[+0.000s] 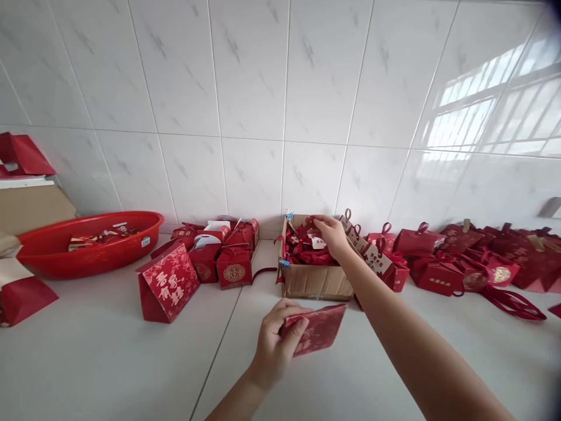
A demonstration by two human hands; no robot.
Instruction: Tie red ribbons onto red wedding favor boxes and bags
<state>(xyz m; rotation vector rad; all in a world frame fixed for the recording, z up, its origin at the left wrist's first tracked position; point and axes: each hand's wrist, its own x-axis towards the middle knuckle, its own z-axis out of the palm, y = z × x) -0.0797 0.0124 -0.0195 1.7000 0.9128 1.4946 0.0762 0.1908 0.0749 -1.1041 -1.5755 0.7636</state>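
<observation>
I have the left hand (276, 339) pinching the left end of a red printed box (322, 330), with the thumb across its near face and the other fingers behind; the box is positioned in front of a cardboard carton (318, 282), apart from it, its right end tilted upward; I cannot tell whether its lower edge contacts the white worktop (131, 374). I have the right hand (333, 234) at the carton's top, its fingers bent down among the red pieces (300, 251) inside; I cannot tell whether the fingertips pinch one of them, as the contact point is unclear. Blue clips (284, 264) are fitted at the carton's left side; the carton stands near the tiled wall (249, 70).

Left of the carton I register a group of small red boxes (234, 268); just beside that group, nearer to me, stands a larger red box with pale characters (172, 283); a red basin (87, 257) with packets inside is farther left. On the right, looped red boxes (438, 275) extend along the wall; the nearest sit just beside the carton.
</observation>
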